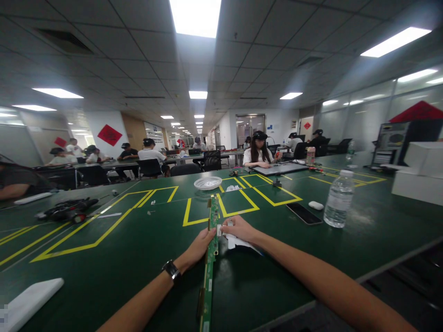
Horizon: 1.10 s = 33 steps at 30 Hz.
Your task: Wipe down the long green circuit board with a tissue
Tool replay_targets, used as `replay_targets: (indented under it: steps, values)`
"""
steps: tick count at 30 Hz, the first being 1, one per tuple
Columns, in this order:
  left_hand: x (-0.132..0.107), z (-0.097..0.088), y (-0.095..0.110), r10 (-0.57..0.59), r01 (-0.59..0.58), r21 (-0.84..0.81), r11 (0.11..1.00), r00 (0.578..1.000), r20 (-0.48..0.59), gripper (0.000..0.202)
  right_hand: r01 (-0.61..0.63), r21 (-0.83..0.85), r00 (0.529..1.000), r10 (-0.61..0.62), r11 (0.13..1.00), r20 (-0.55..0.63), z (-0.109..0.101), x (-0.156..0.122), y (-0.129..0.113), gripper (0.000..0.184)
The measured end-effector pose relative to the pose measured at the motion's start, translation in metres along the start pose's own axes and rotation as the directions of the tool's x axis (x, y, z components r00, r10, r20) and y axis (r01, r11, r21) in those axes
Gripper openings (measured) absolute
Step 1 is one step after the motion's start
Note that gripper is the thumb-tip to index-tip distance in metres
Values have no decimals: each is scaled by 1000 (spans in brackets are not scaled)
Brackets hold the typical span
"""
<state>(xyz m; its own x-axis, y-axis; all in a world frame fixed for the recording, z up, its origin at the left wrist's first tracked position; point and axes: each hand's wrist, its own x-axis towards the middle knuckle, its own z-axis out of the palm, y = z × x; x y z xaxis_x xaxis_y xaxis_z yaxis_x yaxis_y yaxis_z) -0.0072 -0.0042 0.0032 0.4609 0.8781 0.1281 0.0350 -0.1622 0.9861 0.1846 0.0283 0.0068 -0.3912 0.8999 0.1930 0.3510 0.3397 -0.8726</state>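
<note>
A long, narrow green circuit board (pixel 208 272) runs upright through the middle of the view, its near end cut off by the lower edge. My left hand (pixel 197 246) is closed on its left side, thumb pressed on the edge. On the other side, my right hand (pixel 240 229) pinches a white flat ribbon cable (pixel 235 241) whose loose part bends away below the fingers. A small white connector end (pixel 219 230) lies against the board's right edge beside my right fingertips. Whether it sits in a socket I cannot tell.
Yellow tape outlines mark the green table (pixel 145 286). A white basket (pixel 207 183) stands ahead. To the right are a phone (pixel 303 213), a white earbud case (pixel 315 205) and a water bottle (pixel 339 200). Dark tools (pixel 69 210) lie left. A person (pixel 258 154) sits opposite.
</note>
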Motion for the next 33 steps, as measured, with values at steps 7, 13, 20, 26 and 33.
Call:
replay_targets:
  steps: [7, 13, 20, 26, 33]
  values:
    - [-2, -2, 4, -7, 3, 54, 999, 997, 75, 49, -8, -55, 994, 14, 998, 110, -7, -4, -11, 28]
    - [3, 0, 2, 23, -23, -8, 1000, 1000, 15, 46, -37, -89, 995, 45, 995, 86, -23, 11, 11, 35]
    - [19, -22, -18, -38, 9, -99, 995, 954, -297, 45, -275, -530, 938, 102, 802, -332, -83, 11, 37, 36]
    - [14, -30, -6, 64, 23, 190, 981, 895, -441, 36, -499, -762, 850, 62, 413, -523, -121, 1, 57, 37]
    - [16, -32, -11, 163, -4, 305, 952, 852, -497, 31, -204, -872, 967, -48, 444, -250, -97, 7, 60, 29]
